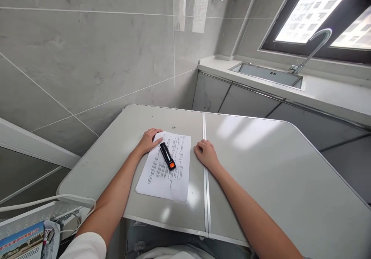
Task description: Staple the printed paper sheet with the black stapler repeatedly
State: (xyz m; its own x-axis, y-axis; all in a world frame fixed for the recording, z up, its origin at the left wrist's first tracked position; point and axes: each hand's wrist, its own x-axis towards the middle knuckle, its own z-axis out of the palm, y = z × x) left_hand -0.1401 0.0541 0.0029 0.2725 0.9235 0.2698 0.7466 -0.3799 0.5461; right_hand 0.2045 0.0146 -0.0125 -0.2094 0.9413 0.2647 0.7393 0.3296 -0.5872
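Between spread left hand point(150, 140) and loosely fisted right hand point(206, 153), black stapler point(167, 155) on printed paper point(179, 174).

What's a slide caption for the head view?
Black stapler on a printed sheet, left hand at the sheet's corner, right hand on the table.

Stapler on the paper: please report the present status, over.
Left hand open, at edge of the paper. Right hand curled on the table, apart from paper. Stapler lying on the paper, close to left hand. Small scrap beyond, out of the way.
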